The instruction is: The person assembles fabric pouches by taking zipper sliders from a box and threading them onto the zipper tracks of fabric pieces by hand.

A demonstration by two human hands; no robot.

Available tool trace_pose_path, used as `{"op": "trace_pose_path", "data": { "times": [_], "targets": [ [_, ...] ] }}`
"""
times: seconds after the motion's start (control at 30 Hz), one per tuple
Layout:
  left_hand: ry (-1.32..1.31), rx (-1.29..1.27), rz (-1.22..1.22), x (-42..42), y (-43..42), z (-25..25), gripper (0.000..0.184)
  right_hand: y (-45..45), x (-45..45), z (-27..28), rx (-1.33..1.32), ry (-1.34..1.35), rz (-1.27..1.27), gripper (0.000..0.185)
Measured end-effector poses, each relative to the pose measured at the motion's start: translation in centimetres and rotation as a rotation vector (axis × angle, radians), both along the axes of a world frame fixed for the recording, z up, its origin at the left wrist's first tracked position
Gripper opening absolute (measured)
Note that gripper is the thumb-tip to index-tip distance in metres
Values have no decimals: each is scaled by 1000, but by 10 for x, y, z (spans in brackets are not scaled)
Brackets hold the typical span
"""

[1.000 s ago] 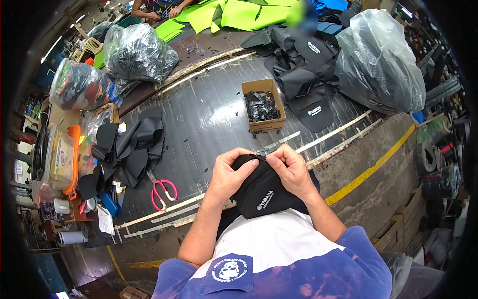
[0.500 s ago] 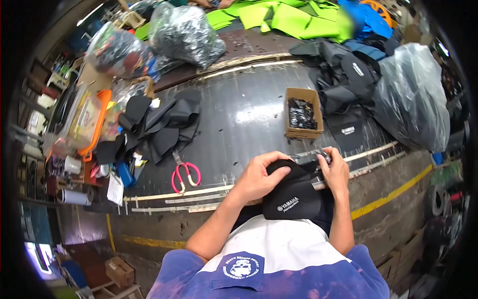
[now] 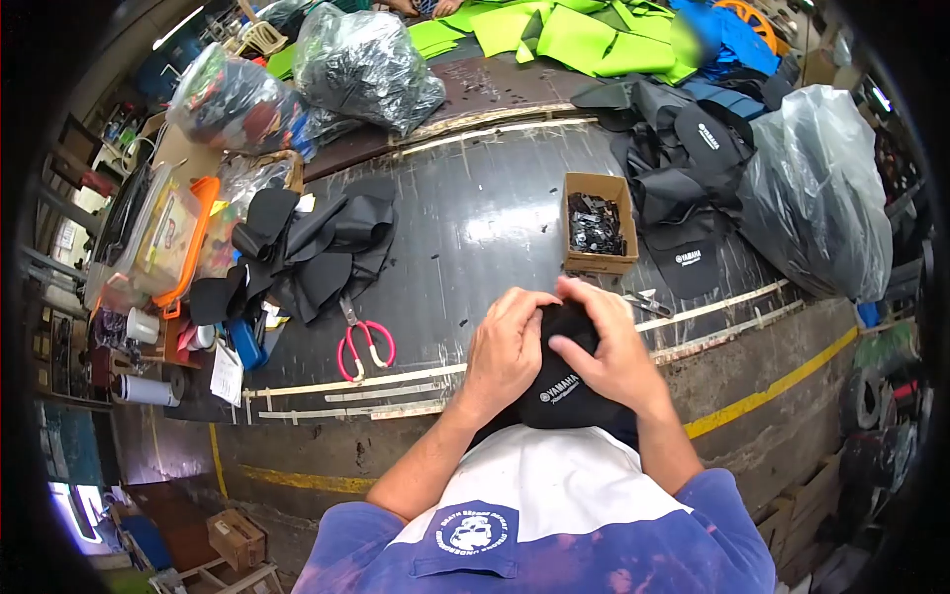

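Note:
A black fabric piece (image 3: 554,414) with a white YAMAHA print rests against my lap at the table's front edge. My left hand (image 3: 505,342) grips its left side, fingers curled over the top. From the other side my right hand (image 3: 612,346) holds the same piece, thumb on its face and fingers bent round the upper edge. The fingertips nearly meet at the top, and whatever lies between them is hidden. Just right of my right hand, a small metal hand tool (image 3: 650,305) lies on the table; its kind is unclear.
A cardboard box (image 3: 601,264) of small black parts stands ahead on the dark table (image 3: 445,257). Pink-handled scissors (image 3: 366,348) and black pieces (image 3: 332,238) lie left. More printed pieces (image 3: 683,148) and a plastic bag (image 3: 821,198) are right. Another person's hands (image 3: 421,8) show at the far edge.
My right hand has let go of the metal tool, now on the table, and moved left onto the black piece. Both hands have come together around its top.

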State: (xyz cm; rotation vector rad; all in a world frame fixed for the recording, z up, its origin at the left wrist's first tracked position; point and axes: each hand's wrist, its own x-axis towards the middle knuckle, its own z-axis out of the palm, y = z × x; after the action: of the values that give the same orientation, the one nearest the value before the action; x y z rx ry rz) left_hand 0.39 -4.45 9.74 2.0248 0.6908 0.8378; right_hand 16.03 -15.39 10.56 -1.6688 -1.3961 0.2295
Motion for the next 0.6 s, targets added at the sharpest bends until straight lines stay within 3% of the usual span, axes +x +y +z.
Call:
{"op": "trace_pose_path", "data": {
  "times": [0.17,0.23,0.3,0.37,0.4,0.47,0.5,0.6],
  "targets": [
    [6,73,108,-5,8,-9,17,4,2,-18,-130,21,99,19],
    [8,-36,136,-4,7,-26,15,4,7,-20,-159,51,119,18],
    [7,-91,146,-2,10,-42,14,5,11,-25,-186,-110,126,15],
    [-171,-354,49,-1,16,-57,12,9,18,-30,-199,-193,131,14],
    [-259,-486,-1,-1,17,-63,11,11,22,-32,-323,-200,150,16],
    [-232,-515,-24,2,18,-74,11,14,29,-36,-572,-214,184,19],
    [-202,-543,-47,4,17,-75,11,14,28,-38,-574,-214,183,19],
    [-185,-632,-93,6,11,-74,13,17,18,-43,-52,-313,30,26]
  ]
}}
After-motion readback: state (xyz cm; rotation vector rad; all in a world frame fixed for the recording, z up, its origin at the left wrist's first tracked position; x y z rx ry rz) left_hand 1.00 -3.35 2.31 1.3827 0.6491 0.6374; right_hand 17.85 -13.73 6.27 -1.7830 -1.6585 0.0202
